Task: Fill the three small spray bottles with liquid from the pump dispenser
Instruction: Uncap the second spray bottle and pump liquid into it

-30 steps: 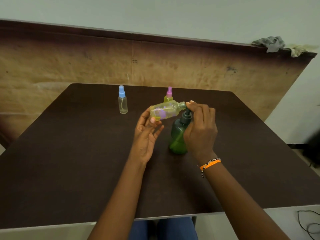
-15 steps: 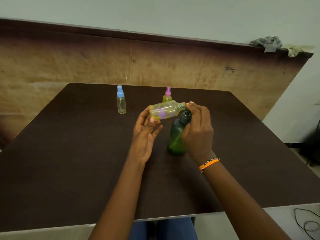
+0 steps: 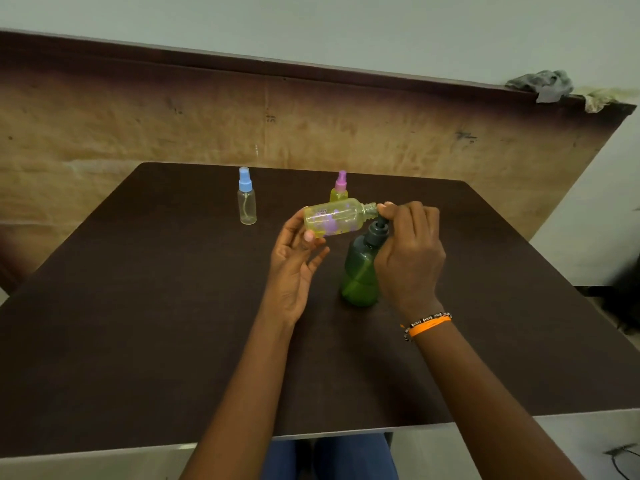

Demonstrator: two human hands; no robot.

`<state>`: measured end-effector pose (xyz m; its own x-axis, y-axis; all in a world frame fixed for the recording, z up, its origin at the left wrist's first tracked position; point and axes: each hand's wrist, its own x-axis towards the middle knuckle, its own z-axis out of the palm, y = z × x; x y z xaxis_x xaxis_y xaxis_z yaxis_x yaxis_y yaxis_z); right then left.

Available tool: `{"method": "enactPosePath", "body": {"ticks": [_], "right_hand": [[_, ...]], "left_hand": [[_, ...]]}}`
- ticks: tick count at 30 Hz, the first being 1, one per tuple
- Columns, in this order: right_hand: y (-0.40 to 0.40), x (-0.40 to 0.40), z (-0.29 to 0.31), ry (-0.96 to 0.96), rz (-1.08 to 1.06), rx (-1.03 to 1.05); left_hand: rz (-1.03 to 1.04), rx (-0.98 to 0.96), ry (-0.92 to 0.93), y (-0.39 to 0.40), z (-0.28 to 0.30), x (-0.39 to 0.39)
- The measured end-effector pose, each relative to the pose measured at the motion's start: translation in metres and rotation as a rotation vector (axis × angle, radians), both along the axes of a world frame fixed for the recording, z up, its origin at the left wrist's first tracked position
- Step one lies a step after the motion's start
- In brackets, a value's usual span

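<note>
Head view showed a dark brown table [image 3: 138,323] with its near edge running across the bottom of the frame and its far edge set just before a worn wooden panel [image 3: 138,126].

The left hand [image 3: 294,268] pinched the base end of an uncapped yellow-tinted spray bottle [image 3: 334,220] between thumb and fingertips. The bottle lay nearly horizontal above the table, its open threaded neck pointing right.

The right hand [image 3: 408,258] was curled over the dark pump head of the green pump dispenser [image 3: 360,275], fingers pressing on top, with the nozzle meeting the neck of the held bottle. The dispenser stood upright on the table, slightly right of centre. An orange wristband [image 3: 427,325] and a beaded band sat on the right wrist.

A clear spray bottle with a blue cap [image 3: 247,197] stood upright near the far edge, well apart to the left of the hands. A yellow-filled spray bottle with a pink cap [image 3: 340,188] stood upright just behind the held bottle, its lower body hidden by it.

Bare table surface extended left of the left forearm to the left edge, right of the right forearm to the right edge, and between the forearms toward the near edge.

Crumpled grey cloth [image 3: 540,83] rested on the panel's top right corner.
</note>
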<state>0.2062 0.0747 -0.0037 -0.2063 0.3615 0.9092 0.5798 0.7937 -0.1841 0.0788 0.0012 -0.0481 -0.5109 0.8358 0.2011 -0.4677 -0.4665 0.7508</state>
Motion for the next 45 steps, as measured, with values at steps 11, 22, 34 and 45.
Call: {"method": "enactPosePath", "body": {"ticks": [11, 22, 34, 45], "right_hand": [[-0.001, 0.001, 0.014, -0.046, 0.014, 0.009], [0.007, 0.002, 0.021, -0.050, -0.009, 0.091], [0.014, -0.006, 0.016, 0.008, 0.008, 0.124], [0.007, -0.008, -0.002, 0.127, 0.033, 0.065]], "left_hand": [[0.010, -0.010, 0.018, -0.002, 0.002, 0.001], [0.007, -0.026, 0.021, -0.002, 0.001, 0.003], [0.007, -0.041, 0.009, -0.002, 0.001, 0.001], [-0.003, -0.031, -0.025, 0.001, -0.001, 0.000]]}}
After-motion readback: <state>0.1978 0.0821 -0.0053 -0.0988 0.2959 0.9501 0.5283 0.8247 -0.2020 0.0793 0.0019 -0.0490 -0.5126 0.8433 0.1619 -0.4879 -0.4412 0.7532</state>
